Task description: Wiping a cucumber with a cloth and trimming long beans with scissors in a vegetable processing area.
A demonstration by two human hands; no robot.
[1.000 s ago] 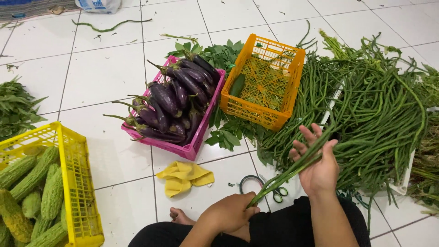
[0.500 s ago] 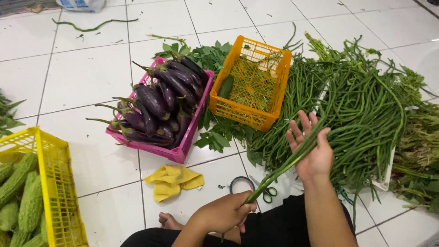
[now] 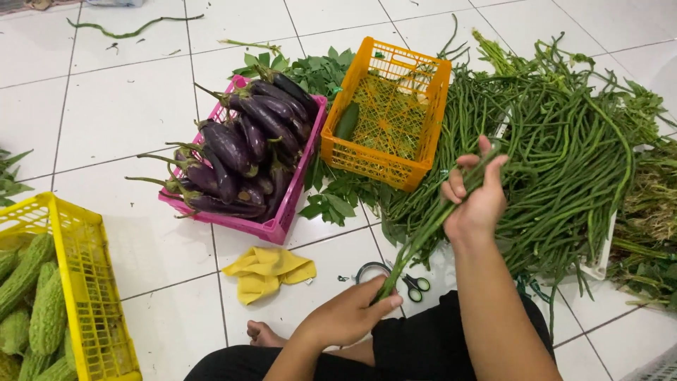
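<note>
A bundle of long green beans (image 3: 423, 236) runs slantwise between my two hands. My left hand (image 3: 352, 310) grips its lower end just above my lap. My right hand (image 3: 476, 194) is closed around its upper part, in front of the large heap of long beans (image 3: 564, 141) on the floor. Black-handled scissors (image 3: 409, 282) lie on the tile under the bundle, close to my left hand.
An orange crate (image 3: 416, 134) holds one green cucumber. A pink crate (image 3: 282, 219) is piled with purple eggplants. A yellow crate (image 3: 92, 282) of bitter gourds stands at the left. A yellow cloth (image 3: 268, 271) lies on the tile; leafy greens (image 3: 310, 70) lie behind the crates.
My right hand went from open-palmed under the beans to closed around them, and lifted slightly. My left hand stays on the lower end.
</note>
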